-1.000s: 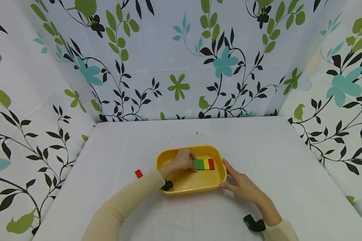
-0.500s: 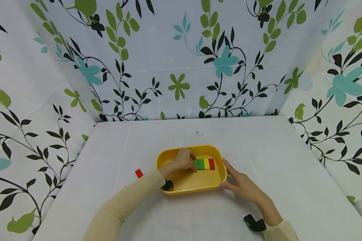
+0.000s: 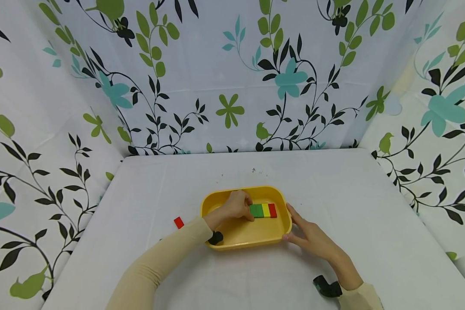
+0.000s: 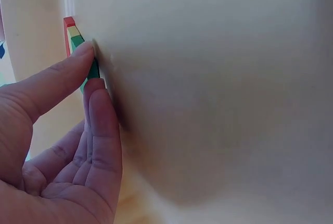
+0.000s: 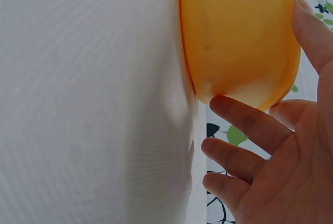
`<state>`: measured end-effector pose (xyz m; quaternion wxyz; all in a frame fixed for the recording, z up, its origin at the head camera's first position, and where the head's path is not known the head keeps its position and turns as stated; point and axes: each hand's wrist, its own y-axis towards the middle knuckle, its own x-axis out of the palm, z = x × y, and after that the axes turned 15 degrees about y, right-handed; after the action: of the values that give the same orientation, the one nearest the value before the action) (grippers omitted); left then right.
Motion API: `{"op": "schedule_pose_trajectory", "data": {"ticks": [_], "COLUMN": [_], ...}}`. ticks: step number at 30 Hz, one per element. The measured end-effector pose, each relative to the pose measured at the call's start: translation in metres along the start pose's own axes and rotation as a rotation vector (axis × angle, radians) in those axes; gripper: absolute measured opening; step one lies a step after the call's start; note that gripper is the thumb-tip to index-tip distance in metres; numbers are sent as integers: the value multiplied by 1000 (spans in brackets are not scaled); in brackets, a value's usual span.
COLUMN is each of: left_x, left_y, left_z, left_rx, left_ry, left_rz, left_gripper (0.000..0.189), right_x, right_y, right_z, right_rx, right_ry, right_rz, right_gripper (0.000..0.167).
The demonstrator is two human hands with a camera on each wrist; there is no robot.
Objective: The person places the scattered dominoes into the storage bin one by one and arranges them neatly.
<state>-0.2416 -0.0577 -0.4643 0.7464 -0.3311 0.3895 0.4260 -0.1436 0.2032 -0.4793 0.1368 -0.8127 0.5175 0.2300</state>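
A shallow yellow tray [image 3: 248, 234] lies on the white table. Inside it is a row of small flat blocks, green at the left end, then a yellow block [image 3: 265, 210] and a red block [image 3: 272, 210]. My left hand [image 3: 238, 206] reaches into the tray and pinches the green block [image 4: 77, 40] between thumb and fingertips, at the row's left end. At the tray's right end, my right hand [image 3: 314, 239] has its thumb and fingers spread against the outer wall; in the right wrist view the fingertips [image 5: 221, 102] touch the tray's orange-looking side.
A loose red block [image 3: 178, 222] lies on the table left of the tray, close beside the left sleeve [image 3: 178, 241]. Dark wrist cameras sit at both wrists, the right one [image 3: 327, 287] near the table's front. Leaf-patterned cloth [image 3: 232, 77] walls in the back and sides.
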Motion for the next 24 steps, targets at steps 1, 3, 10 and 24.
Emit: {"op": "schedule_pose_trajectory", "data": {"ticks": [1,3,10,24], "left_x": [0,-1,-2,-17], "left_y": [0,0,0,-7], "left_z": [0,1,3,9], "left_rx": [1,1,17,48], "left_ry": [2,7,21,83], "left_rz": [0,-3,-9,78], "left_gripper": [48,48,51,62], "right_x": [0,-1,-1,-1], "right_y": [0,0,0,2], "right_z": [0,-1,0,4], "right_rx": [-1,-1,-5,5], "right_ry": [-1,0,7,33], "right_rz": [0,-1,3,-2], "right_gripper": [89,89,89,90]}}
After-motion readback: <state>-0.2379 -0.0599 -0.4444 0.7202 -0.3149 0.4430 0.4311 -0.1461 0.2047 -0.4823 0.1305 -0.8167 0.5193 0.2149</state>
